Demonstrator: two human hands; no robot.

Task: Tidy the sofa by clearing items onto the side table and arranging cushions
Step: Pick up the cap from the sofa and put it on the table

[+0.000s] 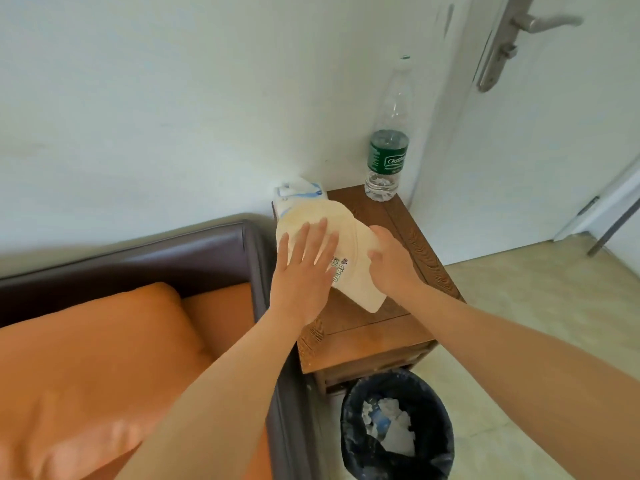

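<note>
A wooden counter (398, 233) stands between sofa (138, 258) and door (540, 133). On it lies a cream cap (349, 251); the left hand (304, 271) rests flat and open on it, the right hand (391, 261) grips its brim.

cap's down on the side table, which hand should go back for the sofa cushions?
Left, probably. The left hand lies flat and open on the cap, on the sofa side, nearer the orange cushion. The right hand grips the cap's brim, farther from the sofa.

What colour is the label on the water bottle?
Dark green with white lettering, on the water bottle; head view, the only one.
</note>
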